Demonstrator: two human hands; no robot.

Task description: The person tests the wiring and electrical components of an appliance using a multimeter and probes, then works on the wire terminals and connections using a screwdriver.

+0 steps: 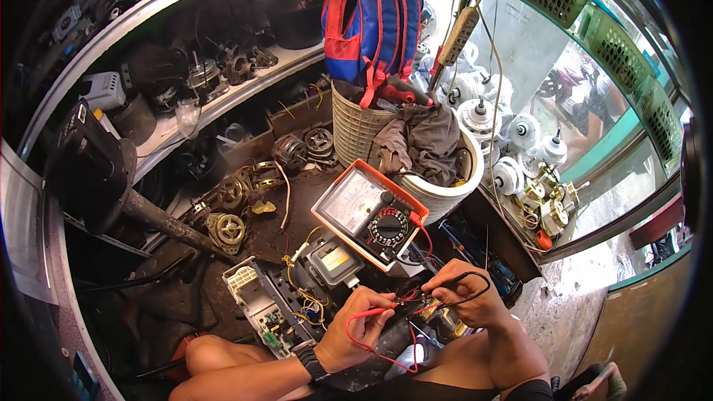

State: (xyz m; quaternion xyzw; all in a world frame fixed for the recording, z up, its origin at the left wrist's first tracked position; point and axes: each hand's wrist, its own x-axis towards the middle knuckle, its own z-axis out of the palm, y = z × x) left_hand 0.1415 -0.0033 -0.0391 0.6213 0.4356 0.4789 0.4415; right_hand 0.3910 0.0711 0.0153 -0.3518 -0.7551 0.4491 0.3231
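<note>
My left hand [355,333] pinches a red test probe [377,313], its red lead looping below the fingers. Opposite it, my right hand [475,298] grips a black test probe [440,294] with a black lead curling over the knuckles. Between the two hands the probe tips meet a small dark part with wires, too small to name. Just beyond stands an analog multimeter [349,200] in an orange case, with a black dial and both leads plugged in. Left of my hands lie a white plastic housing with a green circuit board [273,327] and a grey boxy unit [327,261] with yellow wires.
Loose motor parts [226,230] lie on the dark bench to the left. A ribbed white bin [438,191] holds grey cloth, beside a blue and red backpack [382,26]. White motors [520,130] crowd the glass at right. A dark metal post [171,219] slants in from the left.
</note>
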